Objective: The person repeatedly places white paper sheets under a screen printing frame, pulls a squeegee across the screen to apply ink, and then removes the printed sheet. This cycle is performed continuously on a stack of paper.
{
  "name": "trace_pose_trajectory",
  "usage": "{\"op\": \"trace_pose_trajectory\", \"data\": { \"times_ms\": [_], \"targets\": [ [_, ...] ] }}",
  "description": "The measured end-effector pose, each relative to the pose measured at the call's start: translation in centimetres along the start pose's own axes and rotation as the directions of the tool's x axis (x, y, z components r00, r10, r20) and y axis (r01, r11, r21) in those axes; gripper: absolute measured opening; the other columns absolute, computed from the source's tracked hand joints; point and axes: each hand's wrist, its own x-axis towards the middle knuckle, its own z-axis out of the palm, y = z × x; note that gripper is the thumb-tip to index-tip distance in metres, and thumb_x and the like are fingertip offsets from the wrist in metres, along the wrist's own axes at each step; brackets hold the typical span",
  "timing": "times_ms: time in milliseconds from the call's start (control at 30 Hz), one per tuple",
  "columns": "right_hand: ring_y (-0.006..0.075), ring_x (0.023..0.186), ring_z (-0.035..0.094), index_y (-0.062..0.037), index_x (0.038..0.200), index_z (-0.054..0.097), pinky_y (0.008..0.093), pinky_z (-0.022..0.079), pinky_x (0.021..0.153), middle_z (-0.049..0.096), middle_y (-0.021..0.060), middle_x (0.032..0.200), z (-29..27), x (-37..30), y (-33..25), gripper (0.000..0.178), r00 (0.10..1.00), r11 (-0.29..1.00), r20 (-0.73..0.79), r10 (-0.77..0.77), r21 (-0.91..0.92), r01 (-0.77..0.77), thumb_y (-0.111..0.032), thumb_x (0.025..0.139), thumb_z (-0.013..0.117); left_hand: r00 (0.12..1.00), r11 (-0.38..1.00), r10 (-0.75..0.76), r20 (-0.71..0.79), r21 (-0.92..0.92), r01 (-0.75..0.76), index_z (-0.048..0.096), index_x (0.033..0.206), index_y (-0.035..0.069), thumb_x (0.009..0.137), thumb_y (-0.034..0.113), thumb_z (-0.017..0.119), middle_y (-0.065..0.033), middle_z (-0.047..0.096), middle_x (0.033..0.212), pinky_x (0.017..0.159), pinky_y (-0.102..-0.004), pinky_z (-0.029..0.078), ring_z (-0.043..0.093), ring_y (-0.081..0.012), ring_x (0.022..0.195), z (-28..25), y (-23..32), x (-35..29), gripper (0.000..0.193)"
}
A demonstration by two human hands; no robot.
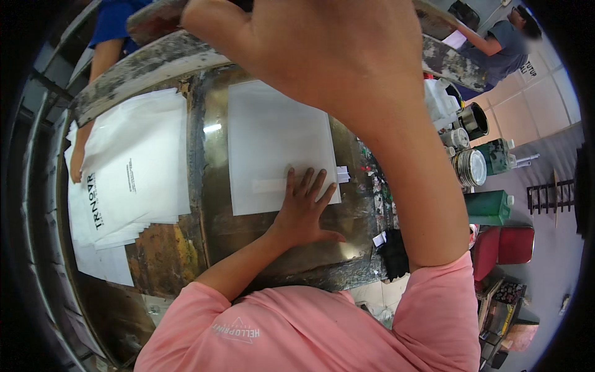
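My left hand [305,204] lies flat with fingers spread on the lower right part of a blank white translucent plastic bag [273,136], which rests on the shiny brown tabletop [217,235]. A pale rectangle shows faintly through the bag near my fingertips. High in front of me, close to the camera, is my right hand [310,43]. It overlaps a stained wooden frame bar [167,59] that runs across the far side; its thumb shows, but its other fingers are out of the picture, so its grip is hidden.
A stack of white printed bags [145,155] lies left, with a co-worker's hand [79,155] at its edge. Another person [514,53] stands far right. Paint cans [470,167], green jerrycans [486,208], a black cloth [393,254] and a red chair [514,245] are right.
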Motion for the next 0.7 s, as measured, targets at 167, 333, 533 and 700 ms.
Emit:
{"op": "trace_pose_trajectory", "data": {
  "times_ms": [167,333,533,700],
  "targets": [
    [0.0254,0.061,0.058,-0.0065,0.077,0.067,0.0462,0.048,0.081,0.063,0.0081,0.064,-1.5,0.3,-0.5,0.041,0.999,0.999,0.047,0.021,0.031,-0.023,-0.042,0.098,0.061,0.997,0.999,0.038,0.071,0.001,-0.038,0.045,0.162,0.006,0.072,0.1,0.053,-0.0272,0.032,0.17,0.125,-0.0775,0.003,0.027,-0.052,0.157,0.2,0.1,-0.3,0.13],
    [0.0216,0.053,0.054,-0.0068,0.068,0.064,0.0458,0.048,0.08,0.059,0.0054,0.058,-2.1,0.8,-2.3,0.046,0.997,0.999,0.069,0.048,0.022,-0.049,-0.04,0.099,0.059,0.998,0.998,0.057,-0.001,-0.001,-0.057,0.042,0.164,0.007,0.072,0.097,0.059,-0.0255,0.033,0.17,0.126,-0.0754,0.002,0.029,-0.0503,0.157,0.6,0.0,-0.6,0.129],
    [0.0275,0.069,0.064,-0.0047,0.094,0.071,0.047,0.046,0.083,0.067,0.0104,0.073,0.7,-3.0,-1.9,0.04,0.999,0.998,-0.034,0.042,-0.046,-0.043,-0.045,0.095,0.065,0.632,0.678,-0.642,-0.434,-0.705,0.206,0.056,0.145,0.006,0.072,0.044,0.098,-0.017,0.063,0.143,0.114,-0.0555,0.046,0.061,-0.0386,0.131,-11.1,-4.4,-4.3,0.093],
    [0.0304,0.097,0.059,0.0006,0.14,0.062,0.0461,0.044,0.083,0.064,0.0134,0.102,-0.9,-13.2,-5.6,0.066,0.915,0.996,0.402,0.027,0.064,-0.058,-0.047,0.096,0.072,0.681,0.5,-0.694,-0.234,-0.837,0.222,0.043,0.16,-0.004,0.072,0.02,0.101,-0.0155,0.071,0.129,0.103,-0.0398,0.057,0.069,-0.0262,0.12,-20.4,-5.0,-10.7,0.108]
  ]
}}
